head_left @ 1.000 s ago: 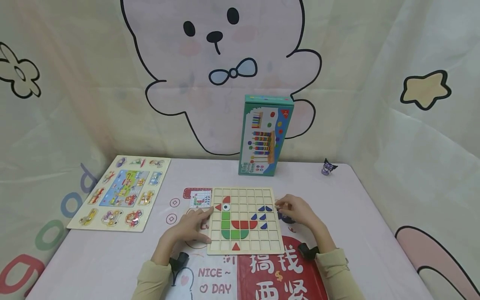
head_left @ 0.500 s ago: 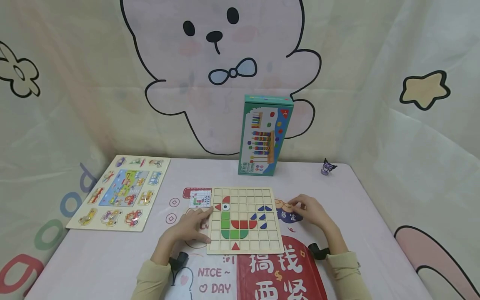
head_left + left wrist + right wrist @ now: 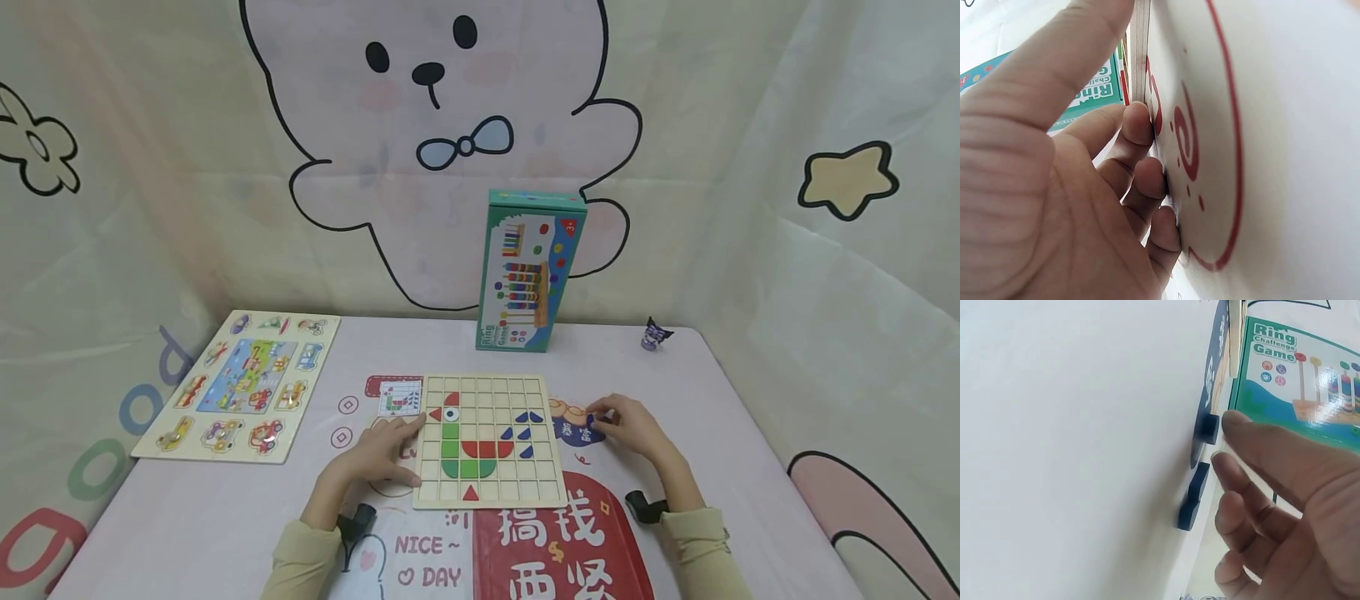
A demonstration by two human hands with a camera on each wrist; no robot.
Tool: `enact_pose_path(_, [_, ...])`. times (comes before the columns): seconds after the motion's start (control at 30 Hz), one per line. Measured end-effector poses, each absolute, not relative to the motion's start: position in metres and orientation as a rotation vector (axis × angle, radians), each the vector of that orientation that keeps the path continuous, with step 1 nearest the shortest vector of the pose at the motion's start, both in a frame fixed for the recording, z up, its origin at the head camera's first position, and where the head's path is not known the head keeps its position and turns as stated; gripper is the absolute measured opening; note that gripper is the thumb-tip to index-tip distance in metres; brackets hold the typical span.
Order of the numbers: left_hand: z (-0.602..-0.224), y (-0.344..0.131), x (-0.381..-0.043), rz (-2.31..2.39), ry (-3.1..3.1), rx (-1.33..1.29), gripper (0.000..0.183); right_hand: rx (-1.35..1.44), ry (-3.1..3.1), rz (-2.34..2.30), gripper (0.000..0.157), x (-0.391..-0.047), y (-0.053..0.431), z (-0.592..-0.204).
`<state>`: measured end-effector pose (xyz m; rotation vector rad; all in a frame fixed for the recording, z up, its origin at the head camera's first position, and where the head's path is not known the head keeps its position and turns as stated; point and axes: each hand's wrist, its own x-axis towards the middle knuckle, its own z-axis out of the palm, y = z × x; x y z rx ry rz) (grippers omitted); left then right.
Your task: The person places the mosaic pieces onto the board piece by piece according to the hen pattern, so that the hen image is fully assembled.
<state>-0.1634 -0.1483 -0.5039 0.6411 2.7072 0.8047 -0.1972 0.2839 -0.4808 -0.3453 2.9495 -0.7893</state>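
Observation:
A pale gridded board [image 3: 525, 492] lies in the middle of the table in the head view. Red, green and blue pieces on it form a duck-like picture, with a round eye piece [image 3: 451, 413]. My left hand [image 3: 381, 454] rests at the board's left side, index finger and thumb touching its edge. Right of the board, my right hand [image 3: 626, 425] is low over the tabletop, thumb and index finger apart. A small dark blue block [image 3: 1210, 429] stands right by those fingertips in the right wrist view, with more blue blocks [image 3: 1189, 514] just past it.
A small pattern card [image 3: 401, 398] sits at the board's upper left. Farther left lies a vehicle picture puzzle [image 3: 300, 417]. A green ring game box [image 3: 528, 275] stands at the back, and a little purple figurine [image 3: 655, 335] is at back right.
My right hand has moved right, away from the board's right edge, uncovering the printed blue patch on the tabletop. The left hand keeps its place, and the pieces on the board look unchanged.

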Motion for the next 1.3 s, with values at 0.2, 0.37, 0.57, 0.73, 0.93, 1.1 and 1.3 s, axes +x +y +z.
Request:
enact_pose_path(0.2, [-0.503,-0.148,-0.163,0.805,2.711,0.640,0.099,-0.338,2.926,-0.812,0.023,-0.197,0.280,-0.482])
enact_pose_path(0.37, [-0.503,-0.147,-0.163,0.809,2.708,0.637,0.099,-0.338,2.910,-0.802,0.022,-0.198,0.276,-0.480])
enact_pose_path(0.57, [-0.503,-0.148,-0.163,0.806,2.704,0.639,0.099,-0.364,2.905,-0.784,0.020,-0.198,0.274,-0.479])
enact_pose_path(0.73, [-0.503,-0.148,-0.163,0.814,2.697,0.640,0.100,-0.395,2.896,-0.771,0.019,-0.199,0.273,-0.480])
enact_pose_path(0.93, [-0.502,-0.148,-0.163,0.819,2.692,0.644,0.099,-0.385,2.898,-0.751,0.021,-0.199,0.271,-0.480])
enact_pose_path(1.1, [-0.501,-0.148,-0.162,0.822,2.690,0.626,0.099,-0.376,2.905,-0.741,0.023,-0.198,0.270,-0.481])
enact_pose_path(1.3, [-0.500,-0.148,-0.162,0.832,2.685,0.615,0.098,-0.370,2.907,-0.730,0.023,-0.198,0.269,-0.480])
